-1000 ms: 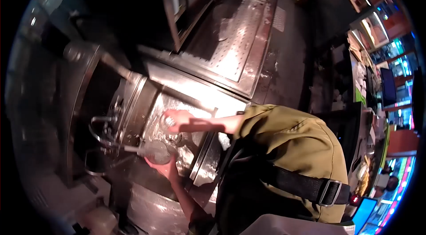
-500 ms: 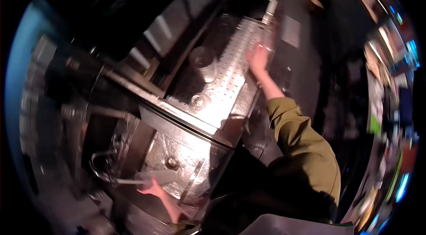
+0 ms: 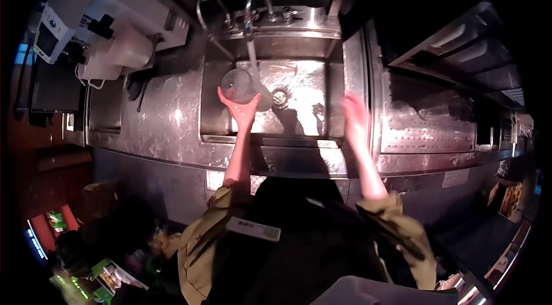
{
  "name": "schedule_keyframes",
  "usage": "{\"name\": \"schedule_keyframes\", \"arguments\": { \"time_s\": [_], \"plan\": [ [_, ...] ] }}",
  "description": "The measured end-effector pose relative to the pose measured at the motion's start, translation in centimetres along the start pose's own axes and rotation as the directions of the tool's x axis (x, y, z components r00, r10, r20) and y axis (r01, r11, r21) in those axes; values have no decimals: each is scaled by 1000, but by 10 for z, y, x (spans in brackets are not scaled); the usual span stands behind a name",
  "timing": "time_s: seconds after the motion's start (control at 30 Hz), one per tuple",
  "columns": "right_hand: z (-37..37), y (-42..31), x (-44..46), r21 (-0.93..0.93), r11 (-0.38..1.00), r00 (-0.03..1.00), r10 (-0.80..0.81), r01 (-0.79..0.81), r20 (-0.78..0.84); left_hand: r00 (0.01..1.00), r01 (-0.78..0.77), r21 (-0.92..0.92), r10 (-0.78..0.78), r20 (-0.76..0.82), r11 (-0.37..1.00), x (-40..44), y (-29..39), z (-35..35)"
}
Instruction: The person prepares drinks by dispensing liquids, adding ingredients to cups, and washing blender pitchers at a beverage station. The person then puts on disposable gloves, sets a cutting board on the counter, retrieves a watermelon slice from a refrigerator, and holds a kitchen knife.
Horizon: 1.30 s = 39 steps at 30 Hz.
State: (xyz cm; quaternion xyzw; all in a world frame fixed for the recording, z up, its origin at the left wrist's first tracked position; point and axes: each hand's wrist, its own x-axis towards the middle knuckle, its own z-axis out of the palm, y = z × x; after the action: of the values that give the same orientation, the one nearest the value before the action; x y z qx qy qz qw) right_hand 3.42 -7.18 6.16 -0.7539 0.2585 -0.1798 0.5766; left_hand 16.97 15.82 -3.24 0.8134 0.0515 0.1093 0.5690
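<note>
In my left hand [image 3: 244, 110] is a clear cup [image 3: 236, 82], held over the left part of the metal sink [image 3: 336, 80], with the fingers wrapped round it. Just above the cup hangs the faucet spout [image 3: 250, 29], and a pale stream shows below it. My right hand [image 3: 355, 114] is at the sink's right rim. It is smeared by motion, but its fingers look stretched out and nothing shows in them. The drain [image 3: 279, 98] lies to the right of the cup.
Right of the sink is a perforated drainboard [image 3: 425, 139] under a metal rack [image 3: 460, 46]. A steel counter [image 3: 167, 115] runs to the left, with a white machine [image 3: 118, 49] behind it. A second curved faucet [image 3: 208, 8] stands behind the sink.
My view has swung round to face the sink. My right hand has moved from over the drainboard to the sink's right rim. The cup stays in my left hand by the faucet.
</note>
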Motion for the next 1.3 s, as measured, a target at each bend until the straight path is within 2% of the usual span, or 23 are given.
{"name": "schedule_keyframes", "arguments": {
  "time_s": [0.03, 0.07, 0.13, 0.2, 0.23, 0.3, 0.33, 0.37, 0.4, 0.43, 0.53, 0.63, 0.67, 0.73, 0.77, 0.87, 0.97, 1.0, 1.07, 1.1, 1.13, 1.2, 1.3],
  "plan": [
    [61, 43, 22, 125, 991, 991, 41, -58, 130, 998, 54, -44, -53, 42, 998, 0, 5, -11],
    [113, 52, 38, 317, 833, 854, 303, -453, 423, 988, 117, -49, -111, 103, 992, -2, 20, -24],
    [210, 121, 65, 343, 548, 599, 398, -763, 695, 988, -4, -35, 10, 156, 999, 4, -13, -39],
    [258, 118, 66, 478, 60, 383, 690, -876, 615, 984, -11, 48, 3, 177, 999, 11, -3, -54],
    [262, 128, 65, 519, -20, 447, 480, -855, 755, 965, -15, 7, 13, 263, 1000, 15, -10, -61],
    [273, 160, 67, 434, 678, 750, 269, -593, 605, 946, -75, 63, 51, 319, 995, 20, -20, -64],
    [253, 119, 75, 371, 405, 546, 537, -836, 643, 931, -70, 96, 30, 365, 993, 25, -20, -59],
    [229, 71, 94, -390, 733, 574, 679, -557, 456, 914, -82, 130, 23, 404, 988, 29, -21, -53],
    [219, 58, 104, -455, 878, 917, 295, -149, 269, 895, -94, 168, 10, 446, 981, 32, -23, -45],
    [211, 48, 114, -606, 757, 968, -217, 247, 123, 869, -131, 128, 52, 493, 983, 37, -24, -34],
    [188, 5, 199, -702, 345, 618, -768, 624, 171, 778, -200, -46, 187, 600, 979, 50, -25, -2],
    [196, -20, 236, -697, 589, 912, -283, 408, 295, 796, 156, -446, 155, 586, 881, 57, -22, 16],
    [214, 22, 258, -634, 619, 873, -439, 464, 211, 842, 279, -363, -45, 538, 889, 53, -11, 17],
    [185, -13, 225, -438, 829, 934, -266, 348, 238, 655, 732, -301, -511, 556, 611, 58, -55, 18],
    [172, -20, 212, -216, 943, 880, -132, 254, 456, 498, 864, -355, -506, 704, 357, 47, -48, 14],
    [132, -5, 157, -269, 916, 931, -217, 298, 294, 306, 905, -395, -398, 865, -160, 13, -55, 24],
    [75, 2, 135, -463, 854, 966, -157, 237, 205, 305, 938, -345, -457, 836, -5, -11, -40, 28],
    [51, 14, 128, -548, 775, 938, -344, 314, 51, 317, 944, -321, -494, 810, 78, -16, -29, 36],
    [-37, -23, 81, -459, 886, 988, -12, -60, -152, 524, 510, -140, -178, 833, 849, -28, -12, 52],
    [-68, -34, 59, -554, 824, 927, -111, -115, -357, 552, 149, -132, 29, 833, 980, -33, 1, 64],
    [-95, 2, 42, -619, 734, 864, -87, -280, -495, 503, 294, -154, -16, 864, 943, -39, 18, 82],
    [-134, 59, 22, -775, 612, 801, -379, -159, -464, 249, 852, -90, -248, 936, 516, -53, 53, 122],
    [-140, 78, 13, -755, 649, 853, -340, -92, -396, -151, 982, 173, -240, 959, 73, -82, 100, 183]
  ]
}}
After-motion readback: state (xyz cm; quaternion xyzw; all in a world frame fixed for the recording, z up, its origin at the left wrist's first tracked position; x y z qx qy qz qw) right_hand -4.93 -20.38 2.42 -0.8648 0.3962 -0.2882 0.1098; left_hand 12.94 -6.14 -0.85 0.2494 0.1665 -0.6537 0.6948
